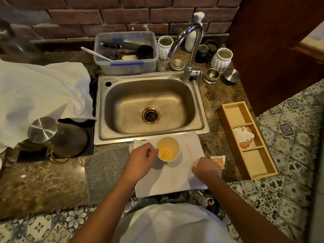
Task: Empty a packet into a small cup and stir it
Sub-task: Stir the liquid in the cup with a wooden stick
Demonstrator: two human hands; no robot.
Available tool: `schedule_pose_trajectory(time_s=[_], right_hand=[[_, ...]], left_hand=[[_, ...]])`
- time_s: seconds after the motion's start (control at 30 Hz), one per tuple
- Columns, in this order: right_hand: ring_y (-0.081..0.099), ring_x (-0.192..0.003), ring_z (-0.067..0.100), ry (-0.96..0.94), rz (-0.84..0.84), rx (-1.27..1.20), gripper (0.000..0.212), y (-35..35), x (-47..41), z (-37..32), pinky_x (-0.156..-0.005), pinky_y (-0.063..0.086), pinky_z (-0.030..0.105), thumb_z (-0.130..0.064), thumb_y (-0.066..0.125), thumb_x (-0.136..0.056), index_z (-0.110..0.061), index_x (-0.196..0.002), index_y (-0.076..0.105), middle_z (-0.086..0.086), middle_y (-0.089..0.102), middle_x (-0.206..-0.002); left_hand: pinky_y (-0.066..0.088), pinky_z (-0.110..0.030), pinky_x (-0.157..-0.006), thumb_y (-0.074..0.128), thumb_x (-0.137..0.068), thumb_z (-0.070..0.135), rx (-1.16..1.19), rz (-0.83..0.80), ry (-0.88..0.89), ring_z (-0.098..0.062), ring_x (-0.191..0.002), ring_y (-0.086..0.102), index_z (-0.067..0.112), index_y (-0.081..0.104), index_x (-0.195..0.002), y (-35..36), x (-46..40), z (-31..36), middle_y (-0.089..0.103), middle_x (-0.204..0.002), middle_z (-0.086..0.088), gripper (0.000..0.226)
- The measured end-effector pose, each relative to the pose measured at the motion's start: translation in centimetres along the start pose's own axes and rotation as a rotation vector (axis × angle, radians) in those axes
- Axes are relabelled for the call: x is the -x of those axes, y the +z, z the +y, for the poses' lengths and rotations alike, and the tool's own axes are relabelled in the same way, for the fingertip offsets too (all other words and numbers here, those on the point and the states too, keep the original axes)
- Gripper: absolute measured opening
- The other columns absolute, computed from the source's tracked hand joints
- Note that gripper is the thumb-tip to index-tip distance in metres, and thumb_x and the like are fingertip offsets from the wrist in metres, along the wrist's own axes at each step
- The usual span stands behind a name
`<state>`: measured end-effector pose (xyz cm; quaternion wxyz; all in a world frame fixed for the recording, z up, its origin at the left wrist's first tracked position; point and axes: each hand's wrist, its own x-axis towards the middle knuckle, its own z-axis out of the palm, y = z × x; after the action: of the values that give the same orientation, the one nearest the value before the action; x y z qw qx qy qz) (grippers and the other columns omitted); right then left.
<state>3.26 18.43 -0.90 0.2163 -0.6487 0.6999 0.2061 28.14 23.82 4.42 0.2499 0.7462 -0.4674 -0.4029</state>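
Observation:
A small white cup [168, 149] with yellowish liquid stands on a white paper towel [168, 179] in front of the sink. My left hand [142, 158] is curled against the cup's left side, its fingertips at the rim. A thin wooden stir stick [189, 153] lies on the towel to the right of the cup. My right hand [206, 168] rests fingers-down over the stick's near end; whether it grips the stick is unclear. An orange-and-white packet [219, 161] lies just beyond that hand at the towel's right edge.
The steel sink [149, 106] and its tap [189, 50] lie behind the cup. A wooden tray [247, 139] with more packets sits at the right. A glass kettle [57, 135] on a black mat stands left, and a grey cloth [107, 169] lies beside the towel.

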Motion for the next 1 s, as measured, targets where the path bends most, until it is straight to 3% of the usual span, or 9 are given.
schedule_pose_trajectory(time_s=[0.2, 0.43, 0.63, 0.83, 1.0], right_hand=[[0.069, -0.092, 0.020, 0.038, -0.005, -0.052, 0.035, 0.0, 0.5, -0.4, -0.081, 0.060, 0.035, -0.046, 0.060, -0.086, -0.019, -0.106, 0.070, 0.000, 0.071, -0.100], [0.067, -0.083, 0.018, 0.053, -0.011, -0.117, 0.034, -0.7, 1.5, -0.1, -0.076, 0.059, 0.032, -0.049, 0.066, -0.081, -0.019, -0.094, 0.072, -0.001, 0.070, -0.089], [0.065, -0.074, 0.015, 0.062, 0.025, -0.332, 0.019, -3.1, 3.5, -0.8, -0.073, 0.055, 0.032, -0.034, 0.070, -0.084, -0.019, -0.071, 0.069, -0.002, 0.069, -0.073], [0.068, -0.069, 0.015, -0.037, 0.172, -0.622, 0.009, -7.0, 6.5, -2.3, -0.065, 0.055, 0.031, -0.022, 0.070, -0.086, -0.020, -0.078, 0.067, -0.003, 0.071, -0.071], [0.066, -0.064, 0.021, -0.166, 0.119, -1.078, 0.007, -10.2, 8.6, -3.8, -0.061, 0.056, 0.032, -0.013, 0.064, -0.095, -0.015, -0.100, 0.068, 0.006, 0.078, -0.084]], left_hand=[[0.059, -0.048, -0.068, 0.059, -0.096, 0.043, 0.080, -0.062, -0.010, -0.015, -0.062, 0.068, 0.026, 0.062, -0.074, -0.2, 0.0, -0.6, 0.070, -0.066, 0.003, 0.028], [0.052, -0.028, -0.061, 0.058, -0.101, 0.032, 0.214, -0.123, -0.030, -0.008, -0.054, 0.062, 0.014, 0.063, -0.081, -0.2, 0.0, -0.6, 0.070, -0.065, -0.003, 0.027], [0.046, -0.012, -0.051, 0.060, -0.101, 0.025, 0.315, -0.149, -0.034, -0.006, -0.049, 0.058, 0.006, 0.063, -0.083, -0.4, -0.2, -0.4, 0.068, -0.064, -0.008, 0.026], [0.045, -0.011, -0.048, 0.059, -0.101, 0.023, 0.361, -0.159, -0.061, -0.002, -0.045, 0.056, 0.005, 0.061, -0.084, -0.2, -0.1, -0.6, 0.065, -0.061, -0.004, 0.025], [0.048, -0.015, -0.050, 0.060, -0.101, 0.020, 0.385, -0.157, -0.055, -0.005, -0.048, 0.057, 0.004, 0.063, -0.085, -0.1, -0.4, -0.6, 0.066, -0.062, -0.005, 0.023]])
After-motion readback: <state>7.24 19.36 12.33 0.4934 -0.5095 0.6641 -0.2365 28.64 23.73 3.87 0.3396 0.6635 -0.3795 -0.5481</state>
